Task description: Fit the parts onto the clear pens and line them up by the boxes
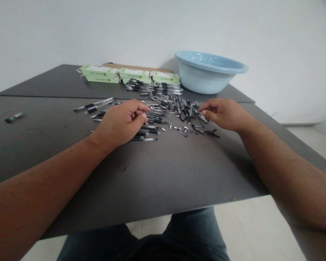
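My left hand (123,121) is over the left part of a heap of black-and-clear pens (153,119), thumb and forefinger curled together. Whatever may be between its fingertips is too small to make out. At the right edge of the heap is my right hand (222,113), its fingers bent in a pinch beside several pen barrels (188,108). I cannot make out what its fingertips hold. Small pen parts, among them a pointed metal tip (170,127) and short clear-and-black pieces (181,131), lie between the hands.
A light blue basin (206,78) stands at the back right. Left of it are green-and-white boxes (101,78), with stacked pens (152,87) in front. A short pen piece (14,117) lies far left on the dark grey table (163,174). Its front edge is above my legs.
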{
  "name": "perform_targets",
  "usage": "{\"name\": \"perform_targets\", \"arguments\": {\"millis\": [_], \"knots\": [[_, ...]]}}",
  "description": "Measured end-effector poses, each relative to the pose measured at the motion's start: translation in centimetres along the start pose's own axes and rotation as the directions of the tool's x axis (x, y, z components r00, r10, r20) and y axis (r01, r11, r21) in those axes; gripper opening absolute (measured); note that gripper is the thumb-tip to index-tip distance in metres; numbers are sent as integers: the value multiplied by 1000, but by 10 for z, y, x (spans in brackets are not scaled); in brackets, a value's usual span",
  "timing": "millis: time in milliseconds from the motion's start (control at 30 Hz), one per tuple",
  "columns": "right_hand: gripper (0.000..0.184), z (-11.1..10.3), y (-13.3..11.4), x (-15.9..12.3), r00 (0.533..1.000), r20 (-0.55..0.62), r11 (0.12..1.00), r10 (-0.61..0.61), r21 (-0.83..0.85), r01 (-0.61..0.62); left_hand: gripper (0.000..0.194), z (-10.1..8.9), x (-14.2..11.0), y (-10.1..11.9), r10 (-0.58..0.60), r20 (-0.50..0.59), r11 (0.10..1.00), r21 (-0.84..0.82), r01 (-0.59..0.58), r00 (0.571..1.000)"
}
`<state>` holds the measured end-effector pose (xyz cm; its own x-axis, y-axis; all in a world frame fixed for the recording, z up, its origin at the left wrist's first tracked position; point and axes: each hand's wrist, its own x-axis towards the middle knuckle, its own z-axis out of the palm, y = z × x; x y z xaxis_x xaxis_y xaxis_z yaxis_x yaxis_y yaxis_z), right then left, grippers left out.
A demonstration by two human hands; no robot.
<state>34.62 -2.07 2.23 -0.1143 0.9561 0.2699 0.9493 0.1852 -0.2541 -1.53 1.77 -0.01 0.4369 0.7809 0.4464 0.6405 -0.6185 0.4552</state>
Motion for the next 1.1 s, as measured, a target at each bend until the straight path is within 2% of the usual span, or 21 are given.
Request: {"name": "perform_targets", "arguments": {"millis": [333, 567, 667, 767, 900, 967, 1100], "knots": [[28, 2, 0, 1, 1000, 0, 1000, 5, -9, -5, 29, 1, -1, 1, 134, 55, 989, 52, -137, 989], [27, 2, 1, 1, 1000, -9, 1000, 9, -17, -9, 30, 0, -1, 0, 148, 65, 987, 46, -151, 987], [29, 2, 2, 0, 1000, -26, 1000, 7, -5, -7, 29, 0, -1, 0, 197, 67, 976, 78, -202, 978], [30, 3, 3, 0, 1000, -28, 1000, 8, -10, -8, 26, -4, 0, 3, 266, 162, 950, 125, -287, 950], [29, 3, 3, 0, 1000, -23, 1000, 6, 1, -6, 13, -12, 0, 11, 348, 391, 888, 155, -433, 852], [30, 3, 4, 0, 1000, -15, 1000, 8, 7, -8, 10, -15, 0, 13, 359, 425, 874, 160, -459, 831], [30, 3, 4, 0, 1000, -13, 1000, 7, -2, -7, 7, -17, -1, 13, 340, 457, 873, 173, -457, 822]]}}
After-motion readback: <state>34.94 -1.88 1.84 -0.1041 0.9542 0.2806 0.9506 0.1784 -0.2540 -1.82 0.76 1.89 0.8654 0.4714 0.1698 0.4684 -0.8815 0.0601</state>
